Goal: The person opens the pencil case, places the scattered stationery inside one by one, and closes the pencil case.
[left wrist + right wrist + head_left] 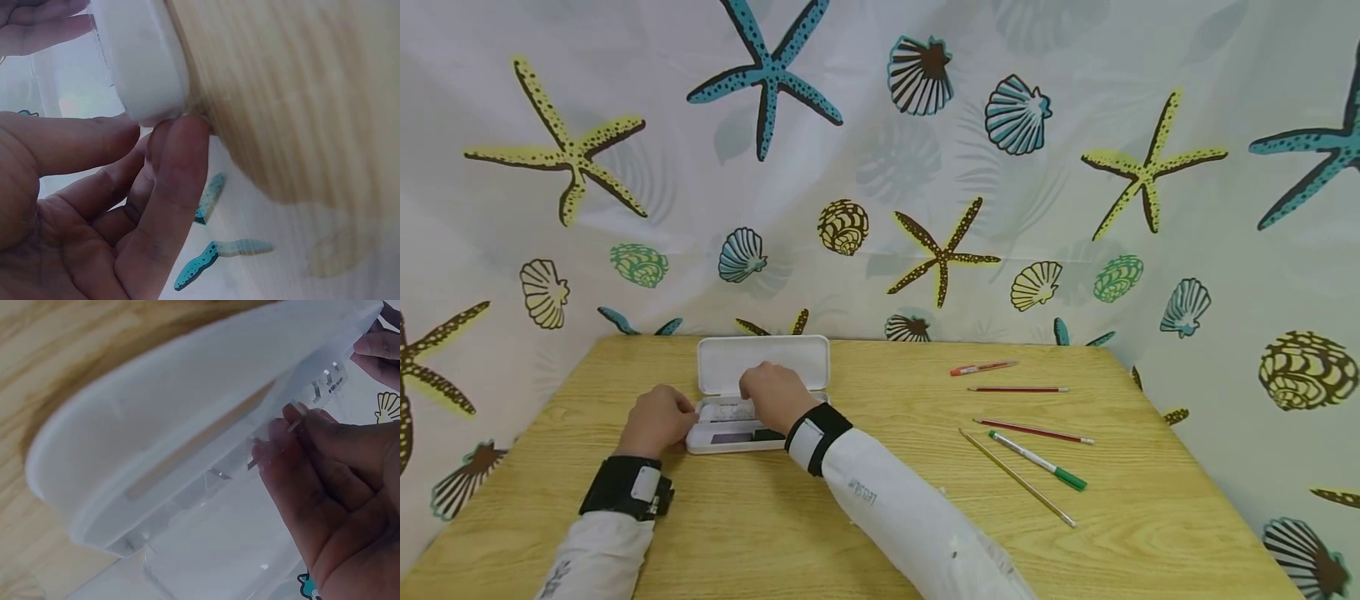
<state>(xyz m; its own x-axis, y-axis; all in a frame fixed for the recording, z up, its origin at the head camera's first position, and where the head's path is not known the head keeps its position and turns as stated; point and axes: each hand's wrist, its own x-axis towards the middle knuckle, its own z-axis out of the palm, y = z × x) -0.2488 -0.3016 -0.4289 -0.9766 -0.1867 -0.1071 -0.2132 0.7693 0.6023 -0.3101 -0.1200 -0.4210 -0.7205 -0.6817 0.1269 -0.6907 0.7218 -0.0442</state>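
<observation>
A white pencil case [741, 447] lies with its lid [715, 362] raised. My left hand [655, 421] pinches the case's left end between thumb and fingers, clearer in the left wrist view on the rounded white corner [150, 81]. My right hand [775, 398] reaches inside the case. Its thumb and fingertips pinch a clear plastic slotted strip [328, 381], as the right wrist view shows. Part of that strip is hidden behind the fingers. In the front compartment I see a dark rectangular patch [732, 437] and a black piece [769, 434].
To the right on the wooden table [895, 417] lie an orange-red pen [983, 367], two red-striped pencils [1018, 389], a green-capped marker [1037, 459] and a gold pencil [1018, 478]. A cloth [865, 292] with starfish and shells hangs behind the table.
</observation>
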